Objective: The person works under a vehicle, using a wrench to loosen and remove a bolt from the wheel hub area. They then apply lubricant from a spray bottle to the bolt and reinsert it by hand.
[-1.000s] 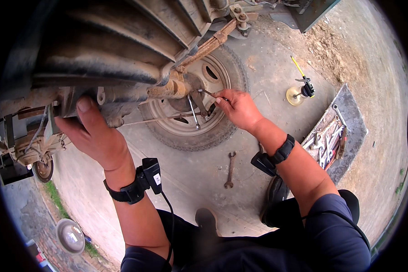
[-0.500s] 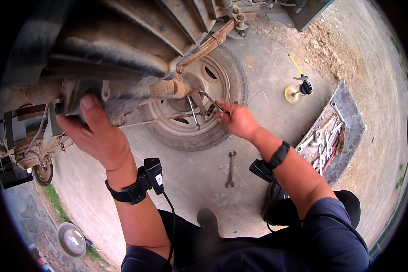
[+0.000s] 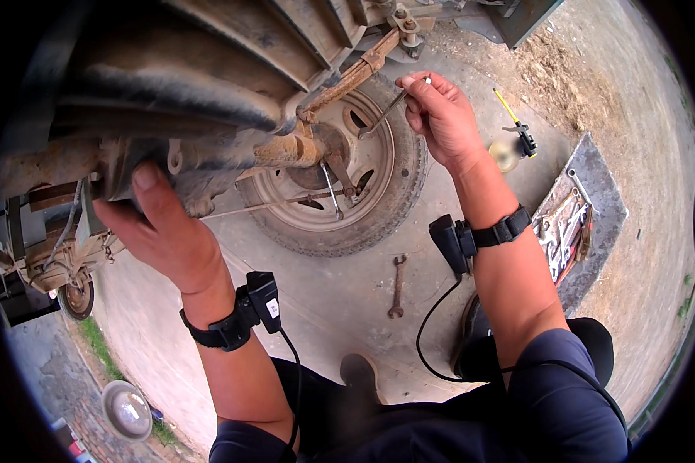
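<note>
Judging by the pinch, a thin metal tool (image 3: 391,109) is held near its end by the right hand's (image 3: 446,116) thumb and fingers, probably so the bent tip can be angled freely; it's seen in front of the wheel (image 3: 374,162), contact unclear. The left hand (image 3: 166,231) is rested on the axle housing (image 3: 216,158), seemingly for support, fingers partly hidden so a firm grip can't be told. Wrenches are heaped in a tray (image 3: 606,201) alongside, presumably for easy reach
</note>
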Tool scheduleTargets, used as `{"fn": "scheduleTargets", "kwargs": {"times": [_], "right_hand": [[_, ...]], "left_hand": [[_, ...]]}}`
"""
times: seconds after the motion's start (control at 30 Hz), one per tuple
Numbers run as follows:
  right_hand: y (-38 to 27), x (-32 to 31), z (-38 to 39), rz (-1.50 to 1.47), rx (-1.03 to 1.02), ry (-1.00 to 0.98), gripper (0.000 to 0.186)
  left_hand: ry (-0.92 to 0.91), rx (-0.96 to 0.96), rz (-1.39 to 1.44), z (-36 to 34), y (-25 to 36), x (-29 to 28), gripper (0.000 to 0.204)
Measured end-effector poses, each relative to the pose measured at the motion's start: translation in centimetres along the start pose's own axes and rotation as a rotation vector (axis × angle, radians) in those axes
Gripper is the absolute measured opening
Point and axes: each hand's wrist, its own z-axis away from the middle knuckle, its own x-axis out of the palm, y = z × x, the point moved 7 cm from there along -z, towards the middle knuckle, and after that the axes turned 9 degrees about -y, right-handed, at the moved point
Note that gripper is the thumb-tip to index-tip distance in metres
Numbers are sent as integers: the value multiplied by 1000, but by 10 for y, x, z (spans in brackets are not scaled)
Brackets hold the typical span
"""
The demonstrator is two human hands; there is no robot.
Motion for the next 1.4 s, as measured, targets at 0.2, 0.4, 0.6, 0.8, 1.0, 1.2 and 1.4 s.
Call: {"fn": "scheduleTargets", "kwargs": {"times": [0.2,0.4,0.6,0.8,1.0,1.2,1.4], "right_hand": [[62,16,-11,151,163,70,26],[73,9,-19,-124,209,98,35],[85,12,-31,622,164,18,39],[95,28,-25,1106,-32,-6,39],[98,36,-24,1008,96,-72,41],[93,47,-26,1040,133,-79,40],[86,56,-30,1086,207,-83,42]], "left_hand": [[-10,-17,-100,1,2,0,66],[3,-53,-70,3,0,0,63],[32,-48,-113,5,-3,-1,57],[67,-20,-132,5,0,-2,49],[19,9,-321,6,-1,-6,47],[82,-37,-135,5,-3,-4,43],[72,-42,-13,4,-8,-5,38]]}}
